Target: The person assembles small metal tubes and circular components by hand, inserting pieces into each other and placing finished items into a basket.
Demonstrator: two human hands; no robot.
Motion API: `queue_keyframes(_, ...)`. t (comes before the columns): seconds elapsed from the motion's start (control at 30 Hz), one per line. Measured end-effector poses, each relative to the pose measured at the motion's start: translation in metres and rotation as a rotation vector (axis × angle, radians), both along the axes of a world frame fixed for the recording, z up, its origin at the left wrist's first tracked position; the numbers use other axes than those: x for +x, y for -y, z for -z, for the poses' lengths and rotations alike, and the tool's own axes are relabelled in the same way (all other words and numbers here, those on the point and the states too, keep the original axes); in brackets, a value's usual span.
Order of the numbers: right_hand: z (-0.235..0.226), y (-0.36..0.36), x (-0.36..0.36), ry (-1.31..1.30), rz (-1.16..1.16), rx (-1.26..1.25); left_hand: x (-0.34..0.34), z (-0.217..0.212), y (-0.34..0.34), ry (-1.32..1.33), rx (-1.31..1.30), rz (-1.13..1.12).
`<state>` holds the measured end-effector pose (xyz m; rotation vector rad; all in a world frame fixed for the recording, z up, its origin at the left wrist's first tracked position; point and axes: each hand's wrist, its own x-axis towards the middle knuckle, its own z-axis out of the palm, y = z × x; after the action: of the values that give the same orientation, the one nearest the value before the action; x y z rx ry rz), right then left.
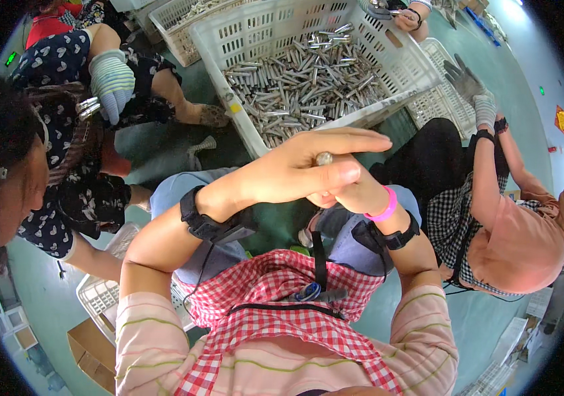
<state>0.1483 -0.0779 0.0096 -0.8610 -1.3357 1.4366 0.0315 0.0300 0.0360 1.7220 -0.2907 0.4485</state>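
Note:
My left hand [288,168] crosses over my right in front of the crate, its fingers stretched out flat to the right and its thumb apart from them. In the gap beside that thumb shows the rounded silvery end of a metal tube [323,158]; the rest of it is hidden. My right hand [358,195], with a pink band at the wrist, is closed around it from below, most of its fingers covered by my left. Just beyond both hands, a white plastic crate [255,140] holds a heap of short metal tubes [308,82].
A person on the left holds a few metal tubes [88,107] in a gloved hand [111,82]. To the right sits another person with grey gloves [466,82]. Another hand [406,20] reaches over the crate's far corner. White baskets [100,290] and a cardboard box [90,353] stand at lower left.

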Motion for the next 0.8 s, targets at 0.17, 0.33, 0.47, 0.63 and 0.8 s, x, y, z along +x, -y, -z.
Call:
queue_keyframes(0.17, 0.005, 0.01, 0.013, 0.43, 0.11, 0.134, -0.002, 0.014, 0.002, -0.042, -0.03, 0.081)
queue_keyframes(0.33, 0.015, 0.012, 0.009, 0.565, 0.151, 0.381, -0.001, 0.014, 0.004, 0.058, 0.185, 0.048)
queue_keyframes(0.47, 0.02, 0.009, 0.007, 0.745, 0.153, 0.585, -0.005, 0.015, 0.007, 0.05, 0.362, -0.033)
queue_keyframes(0.63, 0.022, -0.003, 0.031, 0.452, -0.339, 0.368, -0.007, 0.019, 0.01, 0.128, 0.453, -0.11)
queue_keyframes(0.8, 0.037, 0.019, 0.016, 0.346, -0.032, 0.301, -0.01, 0.014, 0.007, 0.008, 0.524, -0.006)
